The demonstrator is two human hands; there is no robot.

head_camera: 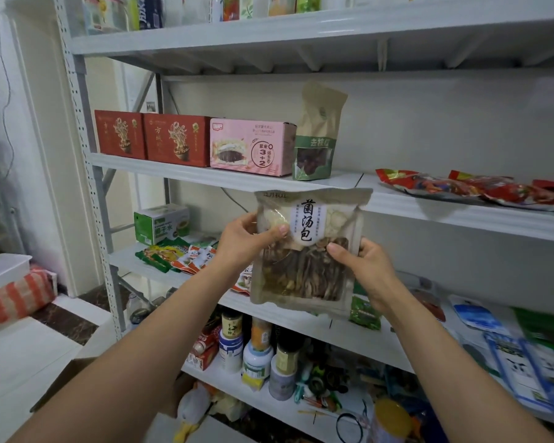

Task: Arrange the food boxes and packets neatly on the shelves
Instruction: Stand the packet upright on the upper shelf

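Observation:
I hold a clear-windowed packet of dried mushrooms (307, 251) upright in front of the white shelf unit, below the middle shelf (205, 175). My left hand (247, 239) pinches its left edge, thumb on the front. My right hand (365, 266) grips its right edge. On the middle shelf stand two red boxes (147, 137), a pink box (248, 147) and a brown-and-green pouch (317, 135) in a row. Red packets (480, 187) lie flat at the right of that shelf.
The shelf below (205, 279) carries a green box (160, 223), loose snack packets (179, 255) and blue-and-white packets (509, 356) at the right. Jars and bottles (256, 350) crowd the lower shelf. A cardboard box (74, 372) sits on the floor at left.

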